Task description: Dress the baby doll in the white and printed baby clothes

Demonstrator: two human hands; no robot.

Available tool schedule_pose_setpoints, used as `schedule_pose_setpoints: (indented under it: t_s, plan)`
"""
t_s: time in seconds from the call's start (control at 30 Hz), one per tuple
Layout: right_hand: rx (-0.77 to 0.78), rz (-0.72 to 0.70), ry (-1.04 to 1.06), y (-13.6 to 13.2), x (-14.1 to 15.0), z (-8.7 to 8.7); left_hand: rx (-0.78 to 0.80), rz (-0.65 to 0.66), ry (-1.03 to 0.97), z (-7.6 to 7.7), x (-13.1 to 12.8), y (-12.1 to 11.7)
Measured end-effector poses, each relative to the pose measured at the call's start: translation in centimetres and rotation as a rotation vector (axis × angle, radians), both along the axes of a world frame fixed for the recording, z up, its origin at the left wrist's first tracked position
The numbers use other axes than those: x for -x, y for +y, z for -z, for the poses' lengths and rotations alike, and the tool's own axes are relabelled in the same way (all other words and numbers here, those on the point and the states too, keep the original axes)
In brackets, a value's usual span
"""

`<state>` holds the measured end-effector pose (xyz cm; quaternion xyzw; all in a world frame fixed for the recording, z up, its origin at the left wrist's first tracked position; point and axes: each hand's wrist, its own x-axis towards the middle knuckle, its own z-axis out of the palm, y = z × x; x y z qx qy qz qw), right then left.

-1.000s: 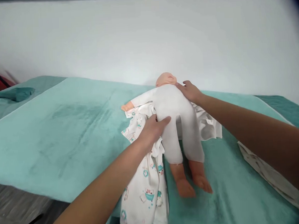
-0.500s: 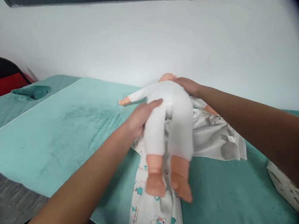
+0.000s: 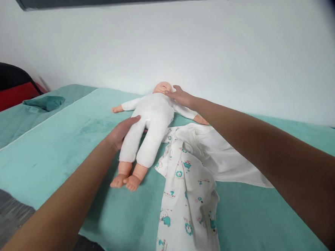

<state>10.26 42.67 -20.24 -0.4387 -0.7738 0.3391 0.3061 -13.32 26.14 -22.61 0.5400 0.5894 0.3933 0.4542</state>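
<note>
A baby doll (image 3: 151, 111) with a white cloth body lies on its back, head toward the wall, arms spread and bare feet toward me. My left hand (image 3: 125, 130) grips its hip and thigh at the left side, thumb on top, the other fingers hidden beneath. At its neck and shoulder, my right hand (image 3: 179, 96) holds the doll, with some fingers out of sight behind it. To the right of the doll's legs lies a rumpled white baby garment (image 3: 189, 200) with teal and pink prints and a plain white part; my right forearm covers some of it.
Green plush cloth (image 3: 58, 158) covers the bed under everything. A bunched darker green piece (image 3: 45, 103) lies at the far left, near a black and red chair (image 3: 9, 93). The white wall (image 3: 162, 42) rises close behind the doll's head. Grey floor (image 3: 8, 211) shows at lower left.
The doll has moved left and down, off the printed garment and onto the green cloth, with both my hands on it. More of the garment now shows.
</note>
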Motion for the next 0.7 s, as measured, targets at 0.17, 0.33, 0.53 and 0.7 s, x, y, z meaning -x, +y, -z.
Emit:
schedule_pose_setpoints:
  t_s: [0.17, 0.33, 0.53, 0.7]
  plan:
    - [-0.101, 0.208, -0.378, -0.3, -5.5, 1.4, -0.377, -0.264, 0.552, -0.5, -0.6, -2.2]
    - [0.033, 0.323, -0.784, -4.5, -15.3, 3.2, -0.794, 0.527, 1.071, -1.0, -4.8, -8.6]
    - [-0.175, 0.081, -1.056, -12.3, -18.2, 2.4, -0.837, 0.689, 1.052, 0.2, -11.0, -9.9]
    - [-0.606, -0.102, -1.046, -22.3, -15.8, 0.2, -0.903, 0.542, 0.942, -1.1, -16.5, -8.1]
